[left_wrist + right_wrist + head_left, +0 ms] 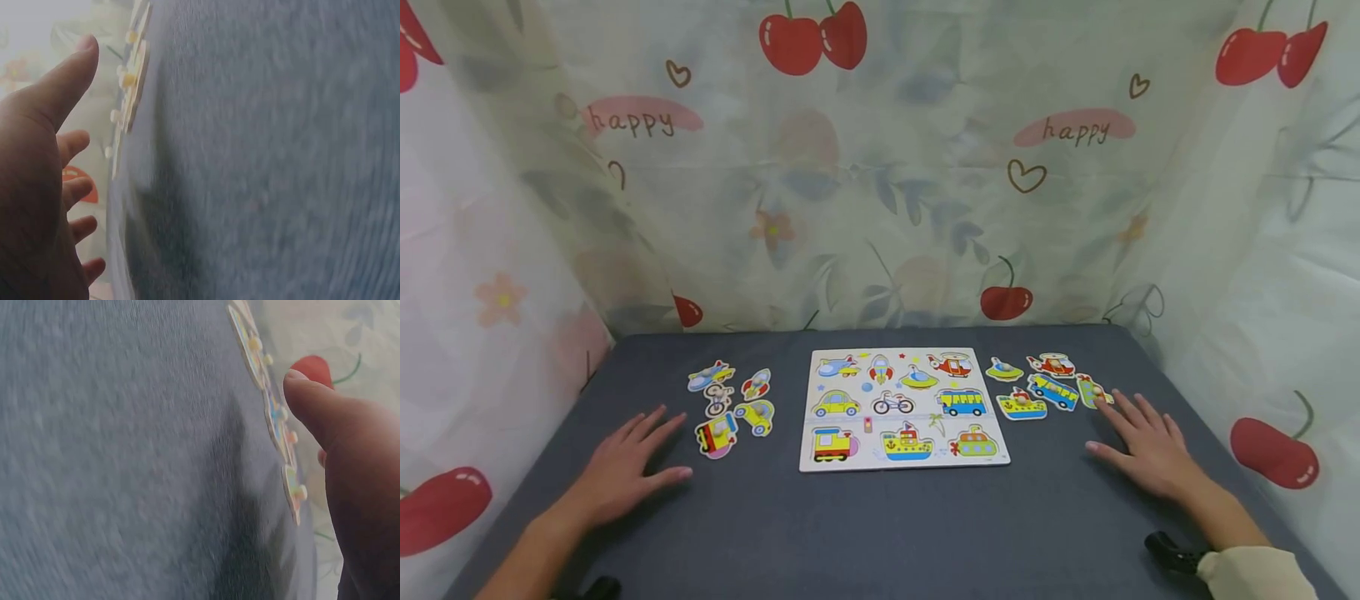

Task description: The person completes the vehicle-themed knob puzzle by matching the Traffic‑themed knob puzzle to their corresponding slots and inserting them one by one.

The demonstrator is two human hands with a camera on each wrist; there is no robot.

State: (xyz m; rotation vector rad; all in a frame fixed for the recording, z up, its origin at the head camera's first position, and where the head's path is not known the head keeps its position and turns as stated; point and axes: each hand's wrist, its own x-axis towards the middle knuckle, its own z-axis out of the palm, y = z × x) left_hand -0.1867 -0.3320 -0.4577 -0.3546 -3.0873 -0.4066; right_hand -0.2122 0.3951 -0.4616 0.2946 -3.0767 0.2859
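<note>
2 hands (625, 468) (1153, 454), 1 board (868, 458), 10 loose pieces (1053, 392)

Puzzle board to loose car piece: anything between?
Head view: just bare dark tabletop between the puzzle board and the loose car piece.

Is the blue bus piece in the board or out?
Out: the bus piece lies to the right of the board, among other loose pieces.
</note>
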